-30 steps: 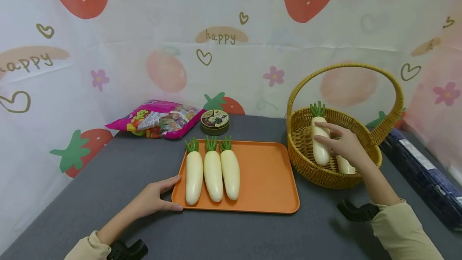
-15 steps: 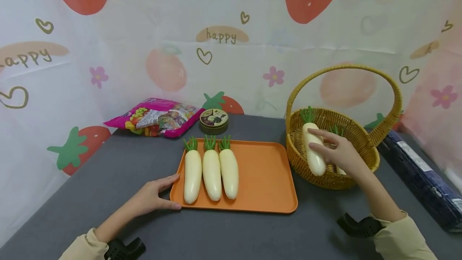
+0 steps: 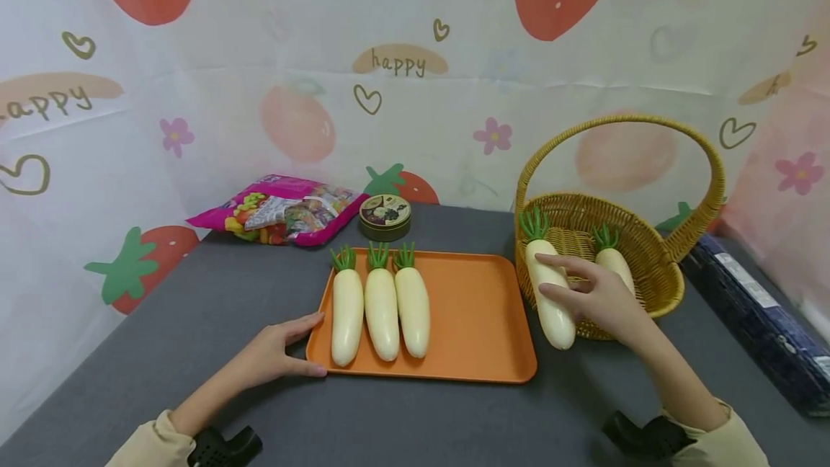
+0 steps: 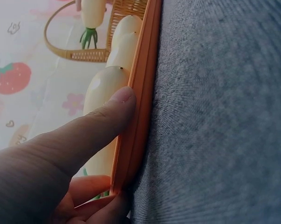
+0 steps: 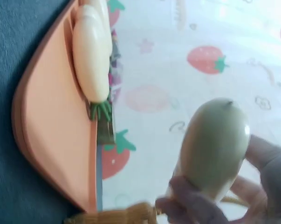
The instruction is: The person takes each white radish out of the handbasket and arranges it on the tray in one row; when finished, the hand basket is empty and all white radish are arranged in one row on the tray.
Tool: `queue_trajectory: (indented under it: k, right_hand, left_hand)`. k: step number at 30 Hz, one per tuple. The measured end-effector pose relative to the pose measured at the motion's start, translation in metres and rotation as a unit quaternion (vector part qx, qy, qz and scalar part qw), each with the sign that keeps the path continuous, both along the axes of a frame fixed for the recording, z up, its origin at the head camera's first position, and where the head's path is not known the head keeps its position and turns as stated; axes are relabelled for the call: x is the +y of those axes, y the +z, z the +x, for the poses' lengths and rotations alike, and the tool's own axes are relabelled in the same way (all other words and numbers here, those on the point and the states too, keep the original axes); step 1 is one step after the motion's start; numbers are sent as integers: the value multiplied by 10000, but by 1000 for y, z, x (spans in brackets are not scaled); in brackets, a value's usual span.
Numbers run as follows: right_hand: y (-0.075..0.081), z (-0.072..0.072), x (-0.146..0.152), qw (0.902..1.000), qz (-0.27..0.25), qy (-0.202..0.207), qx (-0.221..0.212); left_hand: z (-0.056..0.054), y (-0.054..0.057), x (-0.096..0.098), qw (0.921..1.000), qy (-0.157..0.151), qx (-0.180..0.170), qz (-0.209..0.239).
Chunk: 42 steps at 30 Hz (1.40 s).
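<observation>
In the head view my right hand [image 3: 595, 299] pinches a white radish [image 3: 550, 292] with green leaf stubs, held tilted over the left front rim of the wicker basket [image 3: 661, 287]. The right wrist view shows that radish [image 5: 215, 147] between thumb and fingers, its leaves hidden. Another radish [image 3: 614, 265] leans inside the basket, partly behind my hand. Three more radishes [image 3: 381, 314] lie side by side on the left half of an orange tray [image 3: 476, 316]. My left hand [image 3: 275, 355] holds the tray's front left corner, its thumb [image 4: 117, 109] against the front rim in the left wrist view.
A pink snack bag [image 3: 285, 211] and a round tin [image 3: 385, 218] stand behind the tray. The tall basket handle [image 3: 622, 119] arches over the basket. A long dark blue package [image 3: 755, 316] lies to the right. A printed curtain [image 3: 402, 128] hangs behind the grey table [image 3: 402, 424].
My right hand has moved the radish left and toward the front, from inside the basket to over its rim. The radish left in the basket shows more. My left hand stays at the tray corner.
</observation>
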State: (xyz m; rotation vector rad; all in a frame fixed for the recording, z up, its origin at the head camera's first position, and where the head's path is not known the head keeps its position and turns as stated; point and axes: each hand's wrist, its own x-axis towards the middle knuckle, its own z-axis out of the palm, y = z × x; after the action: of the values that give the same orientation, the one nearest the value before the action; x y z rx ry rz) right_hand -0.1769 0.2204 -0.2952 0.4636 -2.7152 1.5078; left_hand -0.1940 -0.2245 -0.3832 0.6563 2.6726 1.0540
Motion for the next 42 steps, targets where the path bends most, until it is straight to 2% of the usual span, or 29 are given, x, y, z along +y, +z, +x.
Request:
queue_trajectory:
  k: [4, 10, 16, 24, 29, 36, 42]
  right_hand:
    - [0, 3, -9, 10000, 8, 55, 43]
    - [-4, -1, -17, 9999, 36, 145, 5]
    - [-12, -13, -32, 9995, -34, 293, -79]
    - [-30, -39, -63, 9985, -35, 534, -153]
    - [-39, -45, -80, 9980, 153, 570, -221]
    - [-42, -52, -96, 9969, 399, 675, -66]
    - [-44, -55, -104, 9961, 531, 709, -19]
  left_hand:
    - [0, 2, -2, 10000, 70, 43, -24]
    - [0, 1, -1, 9999, -45, 145, 24]
    - [1, -3, 0, 9999, -61, 87, 44]
    - [0, 1, -2, 9999, -35, 106, 58]
    - [1, -1, -2, 9998, -102, 126, 65]
    - [0, 0, -3, 10000, 27, 26, 57]
    - [-1, -2, -2, 10000, -39, 23, 78]
